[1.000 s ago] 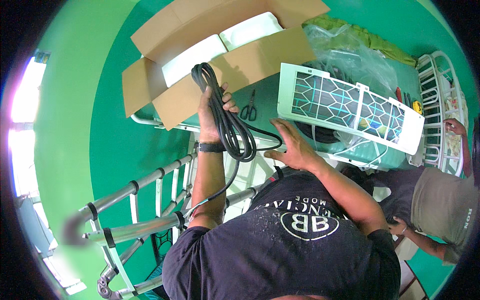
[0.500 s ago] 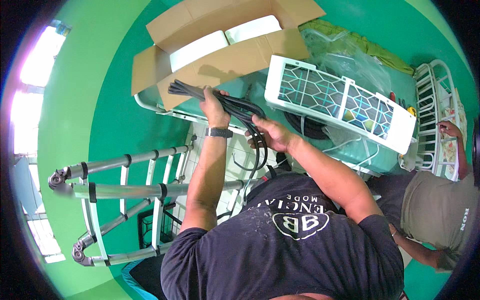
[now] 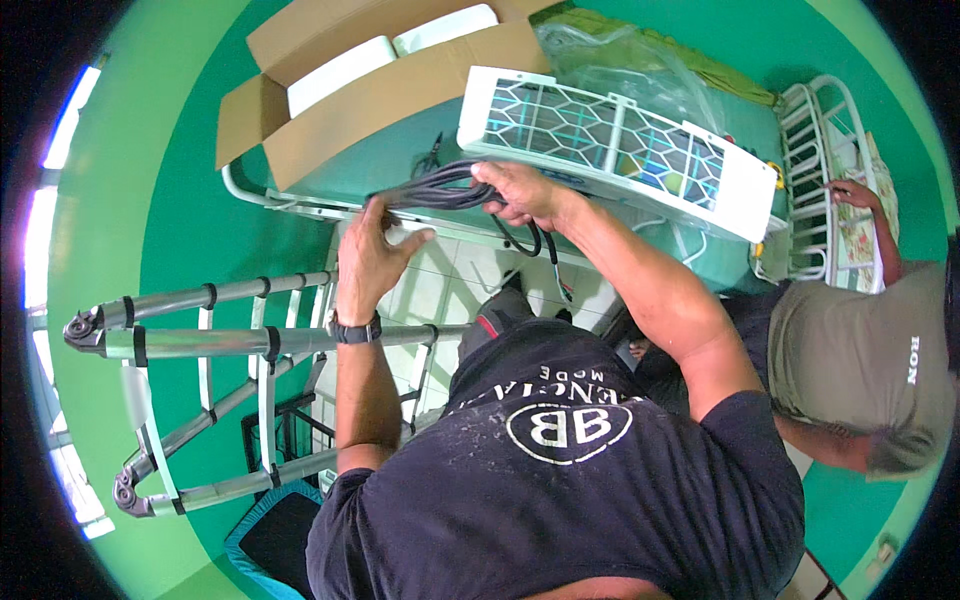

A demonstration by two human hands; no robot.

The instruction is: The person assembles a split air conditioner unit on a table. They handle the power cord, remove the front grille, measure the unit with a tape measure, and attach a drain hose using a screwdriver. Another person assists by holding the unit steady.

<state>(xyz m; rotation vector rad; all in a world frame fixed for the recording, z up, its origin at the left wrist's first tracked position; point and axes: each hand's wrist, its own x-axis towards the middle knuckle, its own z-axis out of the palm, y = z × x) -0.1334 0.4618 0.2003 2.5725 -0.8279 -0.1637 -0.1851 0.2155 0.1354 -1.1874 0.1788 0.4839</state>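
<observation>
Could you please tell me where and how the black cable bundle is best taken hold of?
Probably around the middle of the black cable bundle, from the near side, wrapping all strands together: they run roughly parallel there, and that stretch lies uncovered between the left hand and the right hand.

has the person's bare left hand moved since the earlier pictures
Yes: judged against the open brown cardboard box, the bare left hand has shifted down the view, toward the person and farther from the box.

The right hand (image 3: 528,195) grips with curled fingers (image 3: 510,213) while the left hand (image 3: 372,260) spreads its thumb (image 3: 414,241).
</observation>
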